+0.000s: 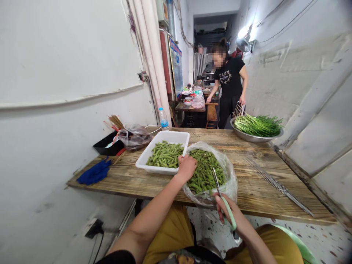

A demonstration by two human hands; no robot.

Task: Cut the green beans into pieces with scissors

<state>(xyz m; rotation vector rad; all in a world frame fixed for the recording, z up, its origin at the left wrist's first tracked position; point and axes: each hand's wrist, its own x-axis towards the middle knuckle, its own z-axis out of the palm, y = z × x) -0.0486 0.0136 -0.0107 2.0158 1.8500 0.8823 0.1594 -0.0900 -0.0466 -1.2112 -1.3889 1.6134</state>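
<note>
Our right hand (238, 212) holds green-handled scissors (229, 211), tips over green pods (204, 175) in a clear bag (232, 183) at the near edge of the tabletop (251, 194). Our left hand (187, 168) curls by the white tray (156, 169), near right corner; we cannot tell whether it grips anything.

Mustard trousers (173, 229), black sleeve (117, 257)

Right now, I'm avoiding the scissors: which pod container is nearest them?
The clear plastic bag: the scissors reach over it; the white tub sits farther left.

Green-handled scissors (226, 207) above bagged pods (203, 167)
</note>
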